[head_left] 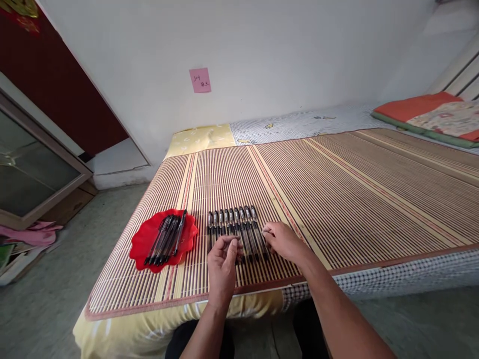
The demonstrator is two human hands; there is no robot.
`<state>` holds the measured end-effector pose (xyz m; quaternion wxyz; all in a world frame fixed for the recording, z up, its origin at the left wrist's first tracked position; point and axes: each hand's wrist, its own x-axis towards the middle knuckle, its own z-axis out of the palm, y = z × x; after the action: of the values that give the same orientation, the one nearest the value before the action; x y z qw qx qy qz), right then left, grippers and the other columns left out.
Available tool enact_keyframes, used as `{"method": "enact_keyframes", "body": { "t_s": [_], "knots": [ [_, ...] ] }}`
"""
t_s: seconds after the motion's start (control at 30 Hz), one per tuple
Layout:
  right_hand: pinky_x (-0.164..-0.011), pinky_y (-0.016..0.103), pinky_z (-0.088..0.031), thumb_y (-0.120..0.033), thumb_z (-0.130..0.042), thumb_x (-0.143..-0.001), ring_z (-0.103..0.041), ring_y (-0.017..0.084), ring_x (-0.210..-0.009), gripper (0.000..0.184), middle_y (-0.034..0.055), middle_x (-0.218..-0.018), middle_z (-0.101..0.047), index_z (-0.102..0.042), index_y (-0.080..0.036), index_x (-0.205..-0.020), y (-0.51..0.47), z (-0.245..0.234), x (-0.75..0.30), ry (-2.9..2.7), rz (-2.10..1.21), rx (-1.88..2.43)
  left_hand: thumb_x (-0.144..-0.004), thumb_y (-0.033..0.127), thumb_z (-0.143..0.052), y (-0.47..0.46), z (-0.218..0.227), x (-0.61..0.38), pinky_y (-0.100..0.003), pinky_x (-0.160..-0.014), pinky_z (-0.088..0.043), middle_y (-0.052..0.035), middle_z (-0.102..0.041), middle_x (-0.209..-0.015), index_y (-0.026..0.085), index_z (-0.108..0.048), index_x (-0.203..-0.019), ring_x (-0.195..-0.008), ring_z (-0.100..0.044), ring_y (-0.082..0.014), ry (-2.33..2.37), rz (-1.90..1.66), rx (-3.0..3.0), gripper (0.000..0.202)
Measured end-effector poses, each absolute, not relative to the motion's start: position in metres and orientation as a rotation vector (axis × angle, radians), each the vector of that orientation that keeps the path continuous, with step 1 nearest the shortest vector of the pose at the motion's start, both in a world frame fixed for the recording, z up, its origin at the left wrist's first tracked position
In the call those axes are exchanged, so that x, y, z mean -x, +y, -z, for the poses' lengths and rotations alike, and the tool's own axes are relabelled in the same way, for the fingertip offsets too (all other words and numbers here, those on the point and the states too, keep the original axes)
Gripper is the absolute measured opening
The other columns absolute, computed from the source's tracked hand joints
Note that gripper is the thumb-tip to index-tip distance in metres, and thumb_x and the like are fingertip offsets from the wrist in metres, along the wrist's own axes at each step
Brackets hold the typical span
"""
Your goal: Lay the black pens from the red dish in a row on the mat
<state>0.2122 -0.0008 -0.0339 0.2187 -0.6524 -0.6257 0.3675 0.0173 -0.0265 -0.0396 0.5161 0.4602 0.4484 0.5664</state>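
Several black-capped pens [234, 227] lie side by side in a row on a striped bamboo mat [337, 199], close to the bed's front edge. My left hand [221, 264] rests over the near ends of the row, fingers curled and pinched around a pen. My right hand [281, 240] sits at the row's right end, its fingertips pinched against the outermost pen. To the left, a red scalloped plate [144, 244] holds several more pens [168, 238] lying in a bundle.
The mat covers a bed with a yellow sheet [198, 139]. A folded orange blanket [430, 112] lies at the far right. A pink note [200, 80] is stuck on the white wall. A glass-fronted cabinet [33, 164] and cloths stand left on the floor.
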Motion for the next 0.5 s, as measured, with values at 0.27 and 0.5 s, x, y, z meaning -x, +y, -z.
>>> {"method": "enact_keyframes", "body": {
  "t_s": [0.27, 0.5],
  "knots": [
    [-0.056, 0.032, -0.041, -0.047, -0.066, -0.087, -0.055, 0.018, -0.057, 0.025, 0.0031, -0.068, -0.06, -0.061, -0.023, -0.081, -0.002, 0.016, -0.249, -1.285, -1.095, 1.392, -0.093, 0.053, -0.06, -0.033, 0.041, -0.018, -0.025, -0.053, -0.029, 0.0054, -0.037, -0.053, 0.021, -0.04, -0.059, -0.052, -0.034, -0.0104, 1.195, -1.287, -1.361, 0.051],
    [-0.052, 0.033, -0.03, -0.065, -0.041, -0.096, -0.034, 0.016, -0.052, 0.045, -0.0013, -0.061, -0.039, -0.055, -0.027, -0.077, -0.001, 0.001, -0.256, -0.874, -1.027, 0.998, -0.096, 0.049, -0.056, -0.039, 0.032, -0.024, -0.027, -0.054, -0.026, 0.0057, -0.028, -0.056, 0.022, -0.033, -0.058, -0.054, -0.029, -0.0118, 1.238, -1.27, -1.478, 0.052]
  ]
}}
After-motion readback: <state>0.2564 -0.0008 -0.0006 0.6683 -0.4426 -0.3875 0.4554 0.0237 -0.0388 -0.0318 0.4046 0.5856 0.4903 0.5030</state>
